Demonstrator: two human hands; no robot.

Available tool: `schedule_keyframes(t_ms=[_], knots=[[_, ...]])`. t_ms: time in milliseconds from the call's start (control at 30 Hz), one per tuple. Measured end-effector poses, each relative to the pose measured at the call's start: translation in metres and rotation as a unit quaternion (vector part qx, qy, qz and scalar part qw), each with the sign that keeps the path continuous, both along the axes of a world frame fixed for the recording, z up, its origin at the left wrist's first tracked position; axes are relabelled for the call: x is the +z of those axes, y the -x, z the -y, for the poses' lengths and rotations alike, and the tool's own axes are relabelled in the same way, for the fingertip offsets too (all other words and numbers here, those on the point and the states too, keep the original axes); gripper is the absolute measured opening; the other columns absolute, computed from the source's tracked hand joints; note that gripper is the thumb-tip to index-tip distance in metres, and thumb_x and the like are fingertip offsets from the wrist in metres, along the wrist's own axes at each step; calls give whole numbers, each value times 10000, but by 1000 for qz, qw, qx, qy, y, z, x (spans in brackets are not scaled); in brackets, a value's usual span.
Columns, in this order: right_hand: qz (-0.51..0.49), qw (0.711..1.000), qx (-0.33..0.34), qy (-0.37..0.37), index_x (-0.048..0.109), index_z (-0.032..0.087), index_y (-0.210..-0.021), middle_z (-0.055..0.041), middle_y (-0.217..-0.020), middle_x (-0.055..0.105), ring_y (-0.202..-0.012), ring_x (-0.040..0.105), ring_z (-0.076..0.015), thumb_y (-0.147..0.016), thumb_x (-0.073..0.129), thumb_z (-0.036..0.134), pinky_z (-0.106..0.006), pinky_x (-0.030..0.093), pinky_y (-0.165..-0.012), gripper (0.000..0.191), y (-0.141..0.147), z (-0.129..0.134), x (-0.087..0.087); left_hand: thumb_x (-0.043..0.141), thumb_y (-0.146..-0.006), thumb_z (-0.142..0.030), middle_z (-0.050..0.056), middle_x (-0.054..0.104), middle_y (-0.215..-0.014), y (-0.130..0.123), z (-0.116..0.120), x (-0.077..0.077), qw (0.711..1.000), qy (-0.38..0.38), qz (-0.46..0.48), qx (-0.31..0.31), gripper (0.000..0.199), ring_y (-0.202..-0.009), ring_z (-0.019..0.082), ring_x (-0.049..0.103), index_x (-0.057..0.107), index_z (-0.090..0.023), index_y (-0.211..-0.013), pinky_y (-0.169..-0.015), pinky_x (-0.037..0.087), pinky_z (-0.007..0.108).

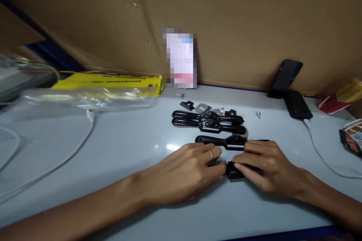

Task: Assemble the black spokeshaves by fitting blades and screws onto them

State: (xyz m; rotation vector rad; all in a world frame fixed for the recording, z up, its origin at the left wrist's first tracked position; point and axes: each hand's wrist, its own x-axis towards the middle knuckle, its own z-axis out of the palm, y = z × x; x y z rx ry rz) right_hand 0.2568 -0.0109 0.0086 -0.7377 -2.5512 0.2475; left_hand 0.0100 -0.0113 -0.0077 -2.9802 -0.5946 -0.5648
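Note:
A black metal spokeshave (236,175) lies near the front, mostly covered by my hands. My left hand (195,169), with a ring on one finger, has its fingers curled at the spokeshave's left end, hiding that handle. Over its middle and right side, my right hand (266,165) is closed, thumb and fingertips pressed at the centre. A small pale glint shows at these fingertips; what it belongs to cannot be made out. Just behind, another spokeshave (206,140) is partly hidden by my right hand. Two more spokeshaves (186,115) (186,122) lie side by side farther back.
Behind the spokeshaves are black clamp plates (187,105), a metal blade (203,108) and silver wing screws (258,114). Yellow printed packaging (107,81) and clear plastic (85,98) lie left. Black devices (296,104), a white cable (313,147) and a red container (335,101) stand right.

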Motion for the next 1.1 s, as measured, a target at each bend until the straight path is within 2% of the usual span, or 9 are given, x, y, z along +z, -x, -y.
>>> schedule_keyframes(t_ms=[200, 400, 533, 667, 733, 867, 1000, 1100], knots=[[-22, 998, 7, 50, 751, 155, -964, -31, -711, 649, -625, 549, -134, -996, 497, 177, -274, 411, -584, 257, 2, 1, 0, 526, -926, -115, 29, 578, -807, 1, 0, 0, 1000, 9, -4, 0, 115, -669, 155, 500, 585, -182, -855, -569, 409, 287], [-71, 986, -50, 145, 759, 181, -1010, -30, -788, 716, -655, 598, -120, -983, 492, 158, -263, 444, -615, 269, -2, -2, 8, 528, -944, -145, 27, 578, -808, 2, 0, -1, 1000, 6, -6, 1, 97, -682, 161, 518, 619, -177, -934, -573, 436, 291], [-27, 993, -11, 111, 764, 175, -997, -24, -748, 675, -626, 551, -118, -955, 458, 109, -261, 406, -588, 316, -6, -5, 8, 511, -962, -152, 25, 580, -799, 1, 0, -1, 1000, 4, -2, 2, 116, -667, 153, 524, 624, -176, -952, -564, 439, 283], [12, 1000, -22, 13, 734, 146, -826, -43, -722, 628, -623, 507, -134, -931, 458, 104, -279, 364, -569, 298, -8, -4, 6, 494, -1002, -209, 31, 617, -833, 0, 1, 0, 1000, 14, 6, 13, 134, -700, 152, 573, 620, -168, -1017, -611, 479, 276], [18, 999, -29, -8, 716, 146, -787, -38, -702, 609, -613, 496, -134, -923, 456, 103, -279, 356, -567, 296, -9, -5, 6, 493, -1012, -234, 40, 642, -869, -1, 2, 0, 999, 22, 9, 23, 162, -723, 155, 599, 610, -157, -1093, -639, 499, 280], [21, 998, -57, -9, 715, 151, -798, -26, -691, 598, -603, 494, -129, -915, 452, 103, -278, 353, -571, 292, -13, -7, 8, 488, -1016, -224, 41, 650, -856, 0, 2, 0, 1000, 9, 6, 15, 195, -717, 158, 607, 601, -148, -1155, -638, 503, 279], [20, 997, -66, 33, 735, 155, -867, -24, -719, 625, -632, 535, -128, -917, 449, 107, -270, 378, -595, 294, -12, -8, 4, 484, -1018, -210, 34, 642, -831, 1, 1, -1, 1000, -11, 12, 7, 186, -713, 156, 600, 617, -145, -1130, -624, 501, 280], [28, 995, -68, 62, 736, 160, -845, -33, -747, 644, -645, 549, -128, -911, 447, 107, -272, 394, -615, 302, -11, -7, 0, 485, -1017, -211, 34, 646, -835, 0, 2, 0, 1000, -4, 16, 8, 179, -714, 158, 602, 627, -146, -1107, -618, 510, 286]])
